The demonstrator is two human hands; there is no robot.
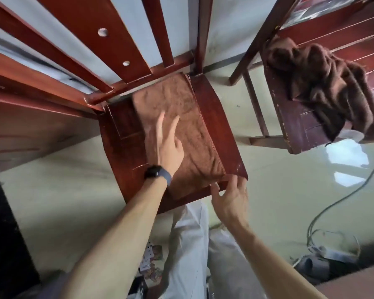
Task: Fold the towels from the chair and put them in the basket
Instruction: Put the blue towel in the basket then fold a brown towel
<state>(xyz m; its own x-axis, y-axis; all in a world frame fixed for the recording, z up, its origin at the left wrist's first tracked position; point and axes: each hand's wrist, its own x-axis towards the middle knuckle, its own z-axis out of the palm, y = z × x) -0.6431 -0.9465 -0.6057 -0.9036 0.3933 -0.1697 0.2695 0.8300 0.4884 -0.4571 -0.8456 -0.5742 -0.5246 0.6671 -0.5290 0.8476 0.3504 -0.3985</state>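
A brown towel [194, 134] lies spread flat on the seat of a red-brown wooden chair [222, 117] right in front of me. My left hand [167, 143], with a dark watch on its wrist, lies flat on the towel with straight fingers. My right hand [231, 197] is at the towel's near right corner, by the seat's front edge, fingers extended and touching the corner. A heap of dark brown towels [324, 87] sits crumpled on a second wooden chair [298, 126] to the right. No basket is in view.
Pale glossy floor surrounds both chairs. A grey cable [341, 201] runs across the floor at right to a tangle of wires and a power strip [333, 253]. Playing cards [151, 257] lie on the floor by my legs. Dark furniture [7, 234] stands at left.
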